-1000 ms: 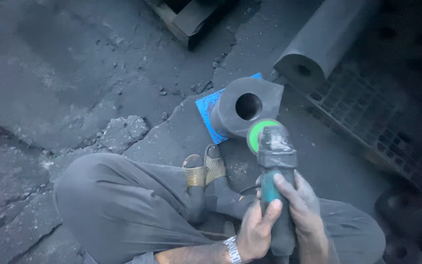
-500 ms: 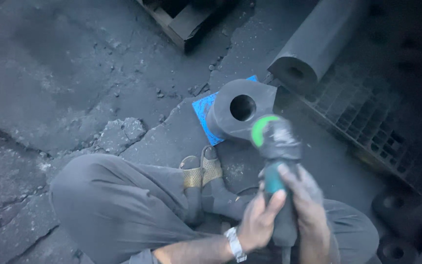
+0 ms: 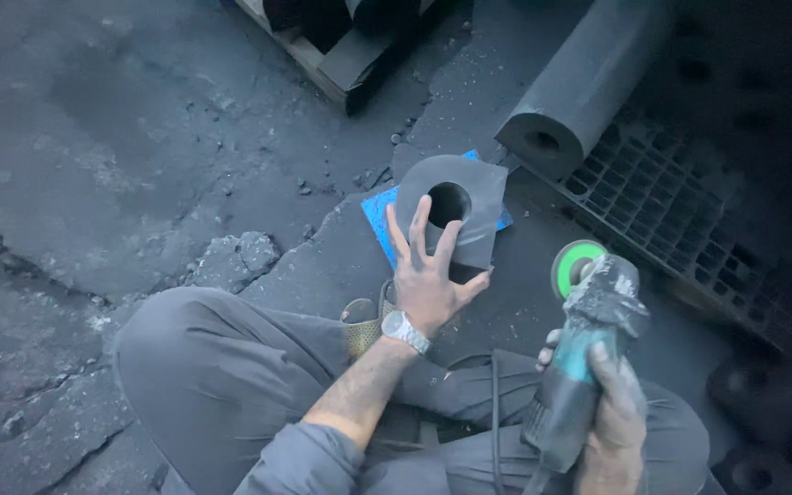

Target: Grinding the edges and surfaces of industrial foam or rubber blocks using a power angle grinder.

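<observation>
A dark grey block with a round hole (image 3: 460, 197) rests on a blue pad (image 3: 379, 220) on the floor. My left hand (image 3: 428, 275), with a metal wristwatch, has its fingers spread against the block's near face. Off to the right of the block, my right hand (image 3: 611, 417) grips the body of an angle grinder (image 3: 584, 353). The grinder's green disc (image 3: 572, 266) points up and away from the block.
I sit cross-legged on cracked concrete in grey trousers. A long dark cylinder with a bore (image 3: 579, 87) lies behind the block. A metal grate (image 3: 689, 211) is at the right, a wooden pallet (image 3: 323, 55) at the top, and more round parts (image 3: 763, 394) at lower right.
My left hand left the grinder and reached forward onto the block. The grinder moved right and back from the block, now held by the right hand alone.
</observation>
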